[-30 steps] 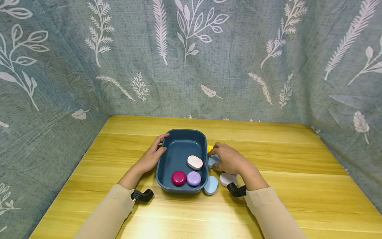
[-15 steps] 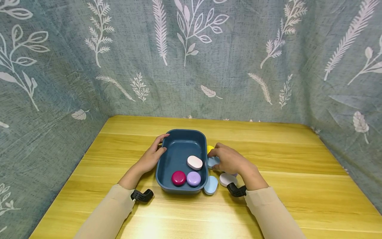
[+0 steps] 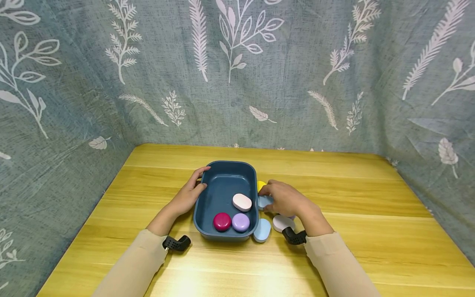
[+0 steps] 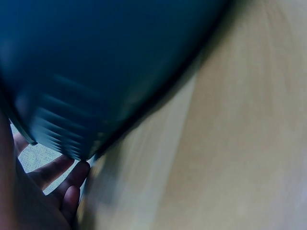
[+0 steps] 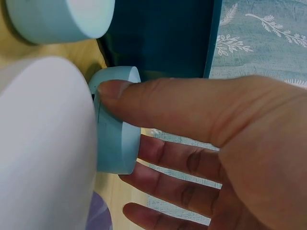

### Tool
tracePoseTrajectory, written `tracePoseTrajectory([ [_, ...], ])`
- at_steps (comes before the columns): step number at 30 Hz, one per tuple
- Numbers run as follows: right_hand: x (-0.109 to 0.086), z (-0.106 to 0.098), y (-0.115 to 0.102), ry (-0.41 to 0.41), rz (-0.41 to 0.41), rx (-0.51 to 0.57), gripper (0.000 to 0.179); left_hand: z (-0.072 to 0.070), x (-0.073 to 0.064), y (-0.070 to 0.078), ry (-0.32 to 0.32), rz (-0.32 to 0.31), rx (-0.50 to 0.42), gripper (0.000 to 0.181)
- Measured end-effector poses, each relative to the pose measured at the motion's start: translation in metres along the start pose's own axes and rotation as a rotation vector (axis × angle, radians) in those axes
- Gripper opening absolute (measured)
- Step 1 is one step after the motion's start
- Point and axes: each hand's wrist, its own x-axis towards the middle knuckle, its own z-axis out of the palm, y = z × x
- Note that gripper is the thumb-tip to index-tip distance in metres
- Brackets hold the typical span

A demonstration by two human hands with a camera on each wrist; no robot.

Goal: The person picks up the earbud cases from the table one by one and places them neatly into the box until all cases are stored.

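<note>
Along the left side of a dark blue plastic bin (image 3: 217,187), my left hand (image 3: 185,199) grips the wall, with thumb and index fingertip at the rim. From below, the left wrist view shows its other fingers (image 4: 53,171) against the outside. Right of the bin, my right hand (image 3: 287,199) pinches a small rounded light-blue block (image 5: 109,143), thumb on one side and fingers on the other. A crimson round block (image 3: 222,222), a lilac round block (image 3: 241,222) and a pale pink oval block (image 3: 242,202) lie inside the bin.
Close by the right wall are a yellow block (image 3: 261,185), another light-blue block (image 3: 262,230) and a white oval block (image 3: 283,222). A purple block (image 5: 99,214) is partly hidden under the right hand. Patterned cloth (image 3: 230,103) hangs behind the wooden table (image 3: 371,231).
</note>
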Motion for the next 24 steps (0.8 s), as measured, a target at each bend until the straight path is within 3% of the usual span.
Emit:
tracePoseTrajectory([
  [5, -0.001, 0.0, 0.001, -0.002, 0.0, 0.0, 0.039, 0.0, -0.002, 0.002, 0.006, -0.003, -0.006, 0.049],
  [12, -0.001, -0.002, 0.002, 0.011, -0.003, -0.009, 0.038, -0.004, -0.012, 0.029, -0.027, -0.021, 0.003, 0.05],
  [24, -0.003, -0.006, 0.003, 0.039, -0.008, -0.021, 0.039, -0.004, -0.014, 0.032, -0.027, -0.019, 0.013, 0.05],
])
